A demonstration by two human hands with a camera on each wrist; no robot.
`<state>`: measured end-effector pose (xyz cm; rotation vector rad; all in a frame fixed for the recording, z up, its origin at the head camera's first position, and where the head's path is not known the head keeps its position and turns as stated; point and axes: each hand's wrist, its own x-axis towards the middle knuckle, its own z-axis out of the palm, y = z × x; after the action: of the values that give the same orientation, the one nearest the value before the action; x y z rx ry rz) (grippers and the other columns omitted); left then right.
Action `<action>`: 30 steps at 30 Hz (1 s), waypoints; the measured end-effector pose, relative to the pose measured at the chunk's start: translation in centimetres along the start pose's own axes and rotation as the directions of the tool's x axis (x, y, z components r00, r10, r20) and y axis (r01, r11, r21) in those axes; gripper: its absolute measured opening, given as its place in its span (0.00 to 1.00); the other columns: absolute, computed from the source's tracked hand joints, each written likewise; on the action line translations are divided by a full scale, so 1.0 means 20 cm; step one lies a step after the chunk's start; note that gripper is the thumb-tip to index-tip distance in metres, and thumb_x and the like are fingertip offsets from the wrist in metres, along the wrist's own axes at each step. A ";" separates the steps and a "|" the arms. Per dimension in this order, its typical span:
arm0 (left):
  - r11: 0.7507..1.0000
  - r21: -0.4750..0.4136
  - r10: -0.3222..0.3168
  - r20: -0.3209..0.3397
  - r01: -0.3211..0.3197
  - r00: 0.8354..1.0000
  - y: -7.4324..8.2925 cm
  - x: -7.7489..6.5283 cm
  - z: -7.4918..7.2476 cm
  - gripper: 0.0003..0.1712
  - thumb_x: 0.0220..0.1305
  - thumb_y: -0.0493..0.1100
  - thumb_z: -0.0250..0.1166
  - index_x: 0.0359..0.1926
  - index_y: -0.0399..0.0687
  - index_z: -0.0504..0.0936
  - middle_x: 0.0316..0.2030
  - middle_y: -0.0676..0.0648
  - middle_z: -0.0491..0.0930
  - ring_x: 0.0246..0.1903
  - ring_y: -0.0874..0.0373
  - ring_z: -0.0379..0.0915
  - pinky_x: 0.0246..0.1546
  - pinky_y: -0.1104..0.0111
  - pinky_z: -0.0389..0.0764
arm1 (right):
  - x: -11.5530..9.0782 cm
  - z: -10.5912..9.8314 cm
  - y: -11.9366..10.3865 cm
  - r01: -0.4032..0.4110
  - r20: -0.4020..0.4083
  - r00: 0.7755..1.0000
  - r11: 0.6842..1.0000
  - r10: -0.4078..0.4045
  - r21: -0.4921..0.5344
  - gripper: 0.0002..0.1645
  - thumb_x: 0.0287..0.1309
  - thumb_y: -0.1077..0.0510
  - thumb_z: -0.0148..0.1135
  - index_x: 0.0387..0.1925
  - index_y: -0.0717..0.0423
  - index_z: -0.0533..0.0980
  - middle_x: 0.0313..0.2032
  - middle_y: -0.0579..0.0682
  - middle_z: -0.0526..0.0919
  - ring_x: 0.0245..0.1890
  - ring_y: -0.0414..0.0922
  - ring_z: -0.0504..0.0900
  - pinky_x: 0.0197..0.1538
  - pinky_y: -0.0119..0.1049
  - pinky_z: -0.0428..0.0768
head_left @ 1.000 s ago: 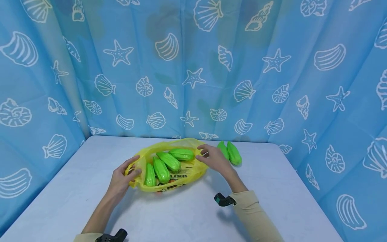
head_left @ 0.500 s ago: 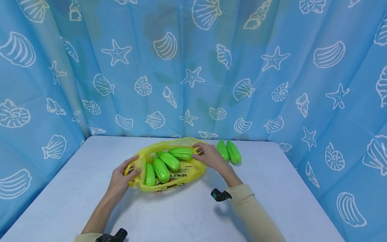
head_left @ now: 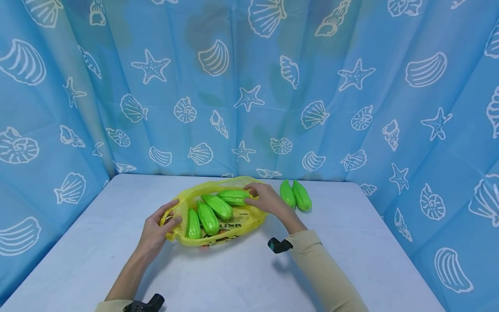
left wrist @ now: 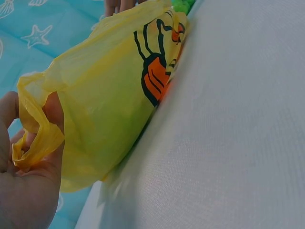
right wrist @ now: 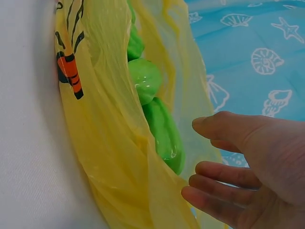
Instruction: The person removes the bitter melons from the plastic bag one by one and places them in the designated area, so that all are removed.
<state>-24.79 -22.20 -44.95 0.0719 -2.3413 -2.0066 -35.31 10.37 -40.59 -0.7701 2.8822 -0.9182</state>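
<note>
A yellow plastic bag (head_left: 253,223) lies on its side in the middle of the table, mouth spread wide, with black and orange print. Inside rest several shiny green ridged gourds (head_left: 220,208). My left hand (head_left: 153,232) holds the bag's left edge; in the left wrist view its handle loop (left wrist: 40,138) hangs around the fingers. At the bag's right side, my right hand (head_left: 269,200) hovers with relaxed, slightly bent fingers over the mouth, near the rightmost gourd (right wrist: 164,136). In the right wrist view, thumb and fingers stand apart with nothing between them.
Two more green gourds (head_left: 302,196) lie side by side on the white table (head_left: 234,277), right of the bag. A blue curtain (head_left: 249,125) with white shell and starfish prints hangs behind the table and along its sides.
My right hand has shifted a little left, further over the bag's mouth and nearer the rightmost gourd inside. The left hand keeps its hold and the gourds have not moved.
</note>
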 end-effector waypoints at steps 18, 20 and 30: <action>1.000 0.014 -0.019 -0.010 0.019 1.000 0.00 0.00 0.01 0.33 0.66 0.45 0.63 0.71 0.59 0.66 0.51 0.48 0.64 0.41 0.61 0.66 0.32 0.75 0.75 | 0.10 0.04 -0.03 -0.023 -0.005 1.000 0.988 0.022 -0.151 0.27 0.62 0.52 0.65 0.61 0.55 0.74 0.57 0.56 0.79 0.58 0.52 0.77 0.58 0.47 0.77; 1.000 0.018 -0.021 -0.011 0.021 1.000 0.01 0.00 0.01 0.33 0.66 0.45 0.62 0.71 0.59 0.65 0.52 0.48 0.64 0.42 0.61 0.66 0.33 0.76 0.75 | 0.10 0.04 -0.05 -0.021 -0.017 1.000 0.987 0.019 -0.162 0.26 0.62 0.52 0.64 0.61 0.55 0.74 0.57 0.56 0.79 0.58 0.53 0.77 0.57 0.47 0.77; 0.999 0.025 -0.022 -0.004 0.022 1.000 0.00 0.00 0.00 0.33 0.67 0.47 0.62 0.71 0.60 0.65 0.54 0.48 0.64 0.46 0.59 0.66 0.36 0.77 0.76 | 0.17 0.04 -0.07 0.029 0.086 0.996 0.993 -0.019 -0.114 0.28 0.64 0.53 0.63 0.63 0.56 0.73 0.60 0.56 0.77 0.61 0.54 0.76 0.58 0.47 0.78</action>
<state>-24.70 -22.10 -44.92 0.1027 -2.3741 -1.9848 -37.52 7.45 -40.16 -0.8324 2.8784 -0.7077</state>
